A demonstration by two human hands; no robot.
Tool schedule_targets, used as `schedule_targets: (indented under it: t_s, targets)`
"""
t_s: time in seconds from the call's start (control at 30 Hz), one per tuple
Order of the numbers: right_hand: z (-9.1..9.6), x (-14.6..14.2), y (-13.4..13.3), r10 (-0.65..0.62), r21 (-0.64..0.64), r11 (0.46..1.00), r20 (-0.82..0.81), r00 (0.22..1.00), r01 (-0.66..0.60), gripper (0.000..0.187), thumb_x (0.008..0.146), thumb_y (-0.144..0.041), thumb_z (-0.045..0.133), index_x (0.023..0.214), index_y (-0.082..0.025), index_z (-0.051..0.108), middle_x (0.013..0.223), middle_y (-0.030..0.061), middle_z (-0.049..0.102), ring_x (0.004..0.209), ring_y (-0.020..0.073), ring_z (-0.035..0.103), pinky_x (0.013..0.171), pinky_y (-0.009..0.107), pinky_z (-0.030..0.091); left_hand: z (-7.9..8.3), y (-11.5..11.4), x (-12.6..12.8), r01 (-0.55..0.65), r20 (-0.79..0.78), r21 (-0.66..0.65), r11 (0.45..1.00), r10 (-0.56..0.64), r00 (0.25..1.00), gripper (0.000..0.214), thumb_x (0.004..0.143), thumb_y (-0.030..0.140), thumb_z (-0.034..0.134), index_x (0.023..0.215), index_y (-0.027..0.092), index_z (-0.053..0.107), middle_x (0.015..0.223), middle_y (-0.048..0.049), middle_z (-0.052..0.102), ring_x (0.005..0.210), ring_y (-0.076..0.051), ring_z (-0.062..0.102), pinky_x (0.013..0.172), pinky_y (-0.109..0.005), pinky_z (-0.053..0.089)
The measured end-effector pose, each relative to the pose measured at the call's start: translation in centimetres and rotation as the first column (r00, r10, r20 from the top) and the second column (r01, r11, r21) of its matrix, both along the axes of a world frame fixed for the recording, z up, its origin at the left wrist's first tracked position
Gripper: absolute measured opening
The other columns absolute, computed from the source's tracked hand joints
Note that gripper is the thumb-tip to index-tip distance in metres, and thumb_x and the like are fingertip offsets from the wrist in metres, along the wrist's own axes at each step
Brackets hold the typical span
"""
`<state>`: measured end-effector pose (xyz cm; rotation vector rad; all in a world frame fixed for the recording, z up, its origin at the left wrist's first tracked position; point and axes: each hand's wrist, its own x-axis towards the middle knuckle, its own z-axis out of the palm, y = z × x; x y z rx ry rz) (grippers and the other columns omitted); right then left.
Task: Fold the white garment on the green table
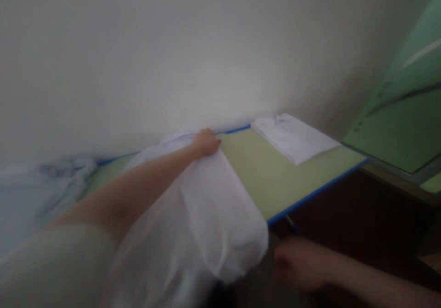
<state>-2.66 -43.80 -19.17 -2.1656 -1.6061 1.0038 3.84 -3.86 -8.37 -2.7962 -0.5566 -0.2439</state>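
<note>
My left hand (206,141) reaches across the table to its far edge by the wall, fingers closed on the top of a white garment (206,207). The garment lies spread over the green table (262,174) and hangs over its blue near edge. My right hand (296,262) sits low at the front, below the table edge, next to the hanging end of the garment; it is blurred and looks curled, and I cannot make out whether it holds the cloth.
A folded white garment (294,137) lies at the table's far right corner. A heap of pale cloth (41,188) lies at the left. A white wall runs behind the table; a green panel (403,115) stands at the right.
</note>
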Motion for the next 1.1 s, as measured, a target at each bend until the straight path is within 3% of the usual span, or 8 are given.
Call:
schedule_targets:
  t_s: [0.1,0.2,0.33,0.5,0.63,0.83,0.97,1.1]
  targets:
    - [4.5,0.4,1.3,0.057,0.111,0.992,-0.039,0.998,-0.053,0.027,0.077,-0.036,0.055,0.073,-0.012,0.068,0.065,0.0033,0.064,0.059,0.0096,0.053,0.056,0.019,0.037,0.0,-3.5,-2.5,0.101,-0.120,-0.083,0.991,-0.110,0.987,0.069,0.085,0.062,0.027,0.121,0.009,0.052,0.130,-0.0210,0.049,0.122,-0.030,0.043,0.099,-0.037,0.032]
    - [8.2,0.7,3.8,0.114,0.226,0.974,-0.380,0.918,-0.027,0.027,0.081,-0.035,0.054,0.088,-0.011,0.065,0.073,0.0028,0.064,0.063,0.0094,0.056,0.058,0.019,0.041,-0.5,-7.0,-6.6,0.213,-0.206,-0.168,0.962,-0.246,0.947,0.073,0.086,0.061,0.027,0.131,0.006,0.043,0.139,-0.0220,0.039,0.131,-0.029,0.035,0.105,-0.034,0.026]
    - [9.3,0.9,8.8,0.109,0.392,0.901,-0.617,0.779,0.184,0.027,0.084,-0.029,0.051,0.103,-0.011,0.058,0.088,0.0051,0.064,0.074,0.0106,0.060,0.064,0.021,0.046,-1.5,-10.9,-13.2,0.282,-0.215,-0.233,0.931,-0.332,0.918,0.070,0.087,0.057,0.031,0.139,0.011,0.034,0.147,-0.0182,0.029,0.137,-0.027,0.023,0.110,-0.036,0.018]
    - [7.4,2.3,13.3,-0.115,0.430,0.853,-0.397,0.911,0.295,0.020,0.086,-0.026,0.048,0.091,-0.010,0.060,0.080,0.0053,0.064,0.064,0.0075,0.057,0.062,0.019,0.046,-2.9,-13.7,-19.9,0.289,-0.149,-0.285,0.914,-0.340,0.929,0.070,0.088,0.058,0.030,0.146,0.021,0.020,0.152,-0.0111,0.020,0.140,-0.024,0.013,0.112,-0.038,0.012]
    - [7.2,3.5,14.7,-0.168,0.487,0.859,-0.024,0.985,0.159,0.021,0.082,-0.027,0.052,0.093,-0.013,0.063,0.080,0.0053,0.065,0.064,0.0106,0.057,0.064,0.023,0.045,-3.2,-13.5,-23.4,0.251,-0.120,-0.298,0.921,-0.297,0.947,0.076,0.084,0.064,0.032,0.147,0.024,0.018,0.153,-0.0078,0.015,0.141,-0.024,0.012,0.112,-0.035,0.014]
    - [7.2,4.2,17.5,-0.199,0.495,0.860,0.548,0.812,-0.124,0.030,0.080,-0.033,0.054,0.098,-0.013,0.067,0.106,0.0137,0.062,0.103,0.0239,0.054,0.092,0.034,0.037,-1.5,-7.9,-22.2,0.007,0.046,-0.277,0.961,0.005,0.999,0.074,0.080,0.066,0.039,0.129,0.011,0.049,0.137,-0.0159,0.046,0.128,-0.026,0.040,0.105,-0.031,0.031]
    - [6.3,5.0,19.5,-0.140,0.444,0.864,0.666,0.733,-0.239,0.051,0.089,-0.039,0.041,0.129,-0.009,0.049,0.138,0.0184,0.040,0.128,0.0279,0.034,0.104,0.039,0.024,-0.3,-4.5,-17.8,-0.198,0.072,-0.386,0.901,0.244,0.967,0.063,0.082,0.060,0.039,0.117,0.011,0.059,0.119,-0.0142,0.061,0.111,-0.025,0.056,0.091,-0.031,0.043]
    - [5.1,6.7,20.9,-0.078,0.355,0.908,0.668,0.740,-0.224,0.063,0.093,-0.048,0.027,0.138,-0.005,0.035,0.144,0.0211,0.030,0.134,0.0276,0.027,0.107,0.039,0.019,-1.1,-4.0,-14.9,-0.156,0.106,-0.328,0.932,0.200,0.974,0.052,0.082,0.054,0.042,0.107,0.013,0.063,0.111,-0.0139,0.065,0.103,-0.025,0.060,0.086,-0.032,0.046]
